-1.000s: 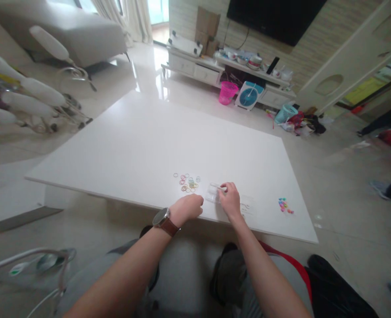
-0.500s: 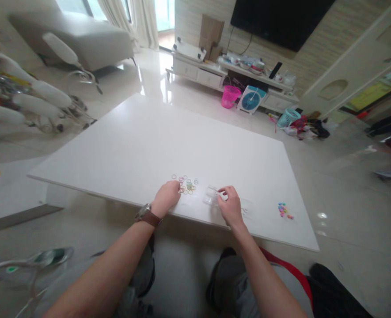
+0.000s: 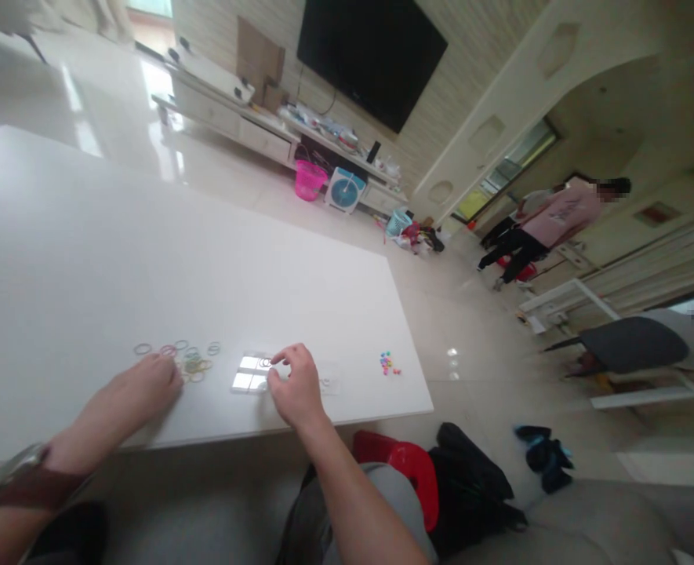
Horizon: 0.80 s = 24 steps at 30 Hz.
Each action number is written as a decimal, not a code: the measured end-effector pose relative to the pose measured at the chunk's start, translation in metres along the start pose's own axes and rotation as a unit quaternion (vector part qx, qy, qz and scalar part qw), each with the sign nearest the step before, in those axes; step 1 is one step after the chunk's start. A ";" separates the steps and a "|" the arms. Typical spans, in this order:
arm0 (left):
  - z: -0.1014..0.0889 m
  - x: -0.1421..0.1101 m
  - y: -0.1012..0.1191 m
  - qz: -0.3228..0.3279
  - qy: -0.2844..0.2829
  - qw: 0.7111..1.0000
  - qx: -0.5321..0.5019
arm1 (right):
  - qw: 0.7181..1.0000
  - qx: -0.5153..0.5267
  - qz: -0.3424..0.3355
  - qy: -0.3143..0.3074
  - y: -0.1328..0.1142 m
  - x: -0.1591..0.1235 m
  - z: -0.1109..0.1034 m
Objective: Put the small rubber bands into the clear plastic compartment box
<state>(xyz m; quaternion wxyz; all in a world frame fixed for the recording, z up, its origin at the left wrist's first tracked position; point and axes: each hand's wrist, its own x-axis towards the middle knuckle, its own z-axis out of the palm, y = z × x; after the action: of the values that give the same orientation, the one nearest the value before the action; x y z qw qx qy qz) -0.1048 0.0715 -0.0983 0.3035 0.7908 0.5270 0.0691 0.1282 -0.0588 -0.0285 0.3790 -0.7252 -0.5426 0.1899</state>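
Note:
My left hand [image 3: 147,388] reaches down to the table, fingers curled together at the edge of a loose pile of thin coloured rings [image 3: 192,366], which look like rubber bands. Its fingertips are mostly hidden, so anything between them cannot be made out. My right hand [image 3: 296,386] bends thumb and forefinger around the right edge of a clear plastic box [image 3: 249,382] with compartments. Dark ring shapes show in the box beside those fingertips. A transparent flap [image 3: 332,383], perhaps its lid, lies partly behind this hand with small light pieces on it. Small bright beads [image 3: 386,363] lie farther right.
The white table [image 3: 252,275] ends just right of the beads. A red stool [image 3: 420,471] and dark cloth [image 3: 470,463] are below its near edge. Across the floor, people [image 3: 564,212] stand, and a pink basket [image 3: 310,180] and a fan [image 3: 345,190] sit by the TV cabinet.
The view has swung right, bringing people and the far room into sight. Both hands stay at the same places on the table, left by the rings and right at the box.

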 end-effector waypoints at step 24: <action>-0.026 -0.028 0.085 0.145 -0.077 0.961 -0.220 | 0.956 0.276 0.092 -0.044 -0.013 -0.005 0.032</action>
<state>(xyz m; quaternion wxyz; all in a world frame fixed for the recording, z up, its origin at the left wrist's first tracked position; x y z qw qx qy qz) -0.0606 0.0353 -0.0240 0.4964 0.7753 0.3534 0.1662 0.0960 -0.0504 -0.0396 0.5215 -0.6298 -0.4162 0.3977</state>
